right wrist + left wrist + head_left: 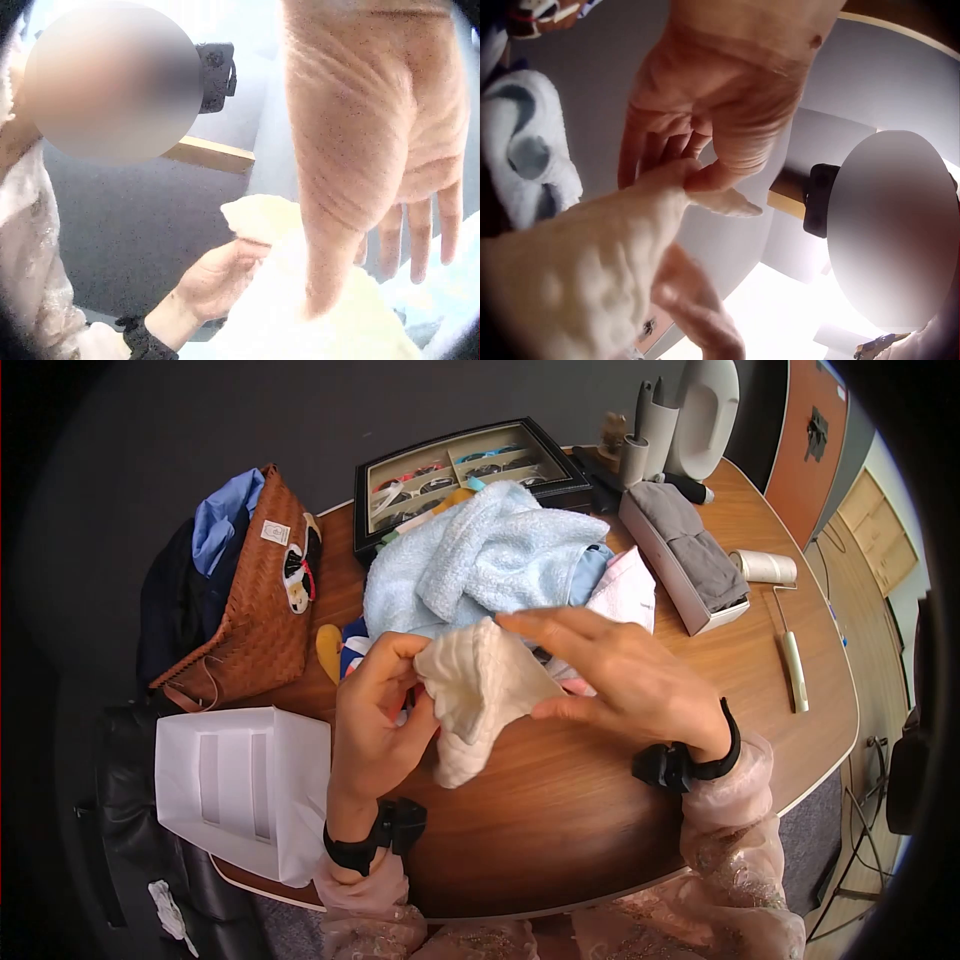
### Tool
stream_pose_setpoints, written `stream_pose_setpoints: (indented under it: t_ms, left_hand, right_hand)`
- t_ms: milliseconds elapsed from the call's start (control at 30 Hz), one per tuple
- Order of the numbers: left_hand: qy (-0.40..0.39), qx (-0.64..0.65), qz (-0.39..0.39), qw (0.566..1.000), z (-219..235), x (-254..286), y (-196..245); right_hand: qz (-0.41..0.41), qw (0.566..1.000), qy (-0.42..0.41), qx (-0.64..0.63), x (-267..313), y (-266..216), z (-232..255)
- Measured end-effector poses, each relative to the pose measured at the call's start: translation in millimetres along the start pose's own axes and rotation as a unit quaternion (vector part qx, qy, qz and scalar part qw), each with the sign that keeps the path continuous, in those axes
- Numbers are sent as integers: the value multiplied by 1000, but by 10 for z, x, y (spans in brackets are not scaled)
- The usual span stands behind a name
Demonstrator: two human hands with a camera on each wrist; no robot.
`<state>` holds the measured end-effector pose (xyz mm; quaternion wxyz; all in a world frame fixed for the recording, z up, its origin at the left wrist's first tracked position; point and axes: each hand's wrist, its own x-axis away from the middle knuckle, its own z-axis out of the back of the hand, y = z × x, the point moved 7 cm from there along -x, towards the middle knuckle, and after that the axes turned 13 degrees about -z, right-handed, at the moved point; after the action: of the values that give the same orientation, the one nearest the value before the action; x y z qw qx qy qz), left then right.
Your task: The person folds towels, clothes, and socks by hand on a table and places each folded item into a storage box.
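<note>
The head view shows me the cream cloth (487,695) up over the wooden table (560,820), in front of the fluffy blue towel (500,550), between the left hand (375,725) and right hand (635,675). In the left wrist view I see the left thumb and fingers pinching it. In the right wrist view I see straight right fingers slightly apart — the thumb against the cloth.

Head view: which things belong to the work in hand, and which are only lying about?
In hand:
- cream cloth
- left hand, pinching it
- right hand, at its edge

Untouched, seemingly just lying about:
- glasses case
- lint roller
- brown basket
</note>
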<state>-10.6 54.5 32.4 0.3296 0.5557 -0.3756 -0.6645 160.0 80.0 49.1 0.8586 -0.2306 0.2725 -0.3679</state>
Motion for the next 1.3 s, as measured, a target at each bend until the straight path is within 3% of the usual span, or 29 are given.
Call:
stream_pose_setpoints:
  t_ms: [100,167,700,900,1000,1067,1233,1300]
  left_hand:
    - [9,19,-37,999,8,-13,40]
    - [12,27,-62,998,22,-22,63]
    - [6,10,-65,998,31,-10,127]
    - [33,10,-69,997,23,-5,164]
    - [50,-29,-43,997,134,-17,135]
    - [45,-74,-23,996,179,-40,85]
    - [83,-79,-21,993,273,-52,-8]
    - [93,-86,-21,992,280,-49,-19]
  right_hand:
    - [24,999,-36,21,26,53,-139]
    - [-33,984,-162,64,49,146,-316]
    - [-52,985,-133,92,19,233,-409]
    - [-20,987,-134,90,-1,190,-360]
    - [-27,993,-96,65,-39,164,-106]
    - [-82,996,-16,14,-57,245,144]
    - [-47,995,75,-51,-41,246,480]
    - [-107,986,96,-82,-16,293,577]
